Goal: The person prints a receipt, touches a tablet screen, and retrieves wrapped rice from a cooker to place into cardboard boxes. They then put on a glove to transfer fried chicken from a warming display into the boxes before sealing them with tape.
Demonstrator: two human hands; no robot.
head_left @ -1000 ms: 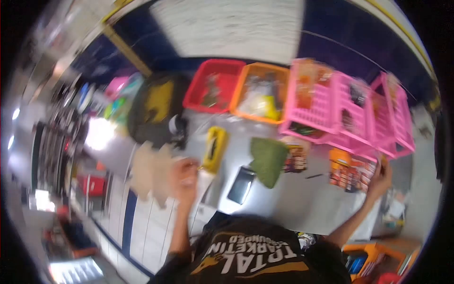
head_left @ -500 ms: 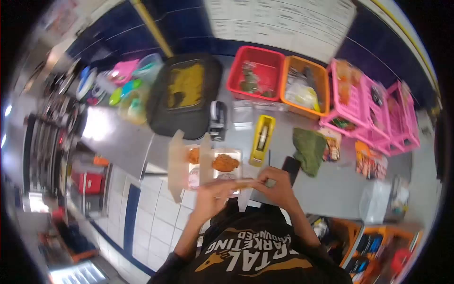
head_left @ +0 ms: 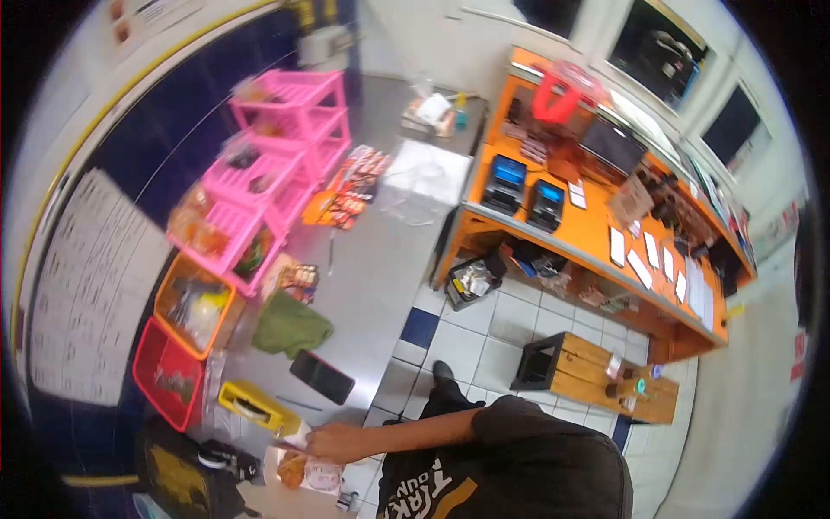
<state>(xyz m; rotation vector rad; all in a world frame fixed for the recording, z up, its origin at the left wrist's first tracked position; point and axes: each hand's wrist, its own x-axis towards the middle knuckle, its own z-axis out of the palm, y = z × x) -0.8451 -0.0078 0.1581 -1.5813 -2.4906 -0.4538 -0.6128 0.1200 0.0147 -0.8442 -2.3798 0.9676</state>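
The view has swung right since a moment ago, and now only one hand, side unclear, rests loosely curled on the open food box, the other hidden.

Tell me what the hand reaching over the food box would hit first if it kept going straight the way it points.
Probably the yellow holder beyond the food box. The hand points that way, though depth is unclear here.

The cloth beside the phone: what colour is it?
Green; the cloth shows in the head view.
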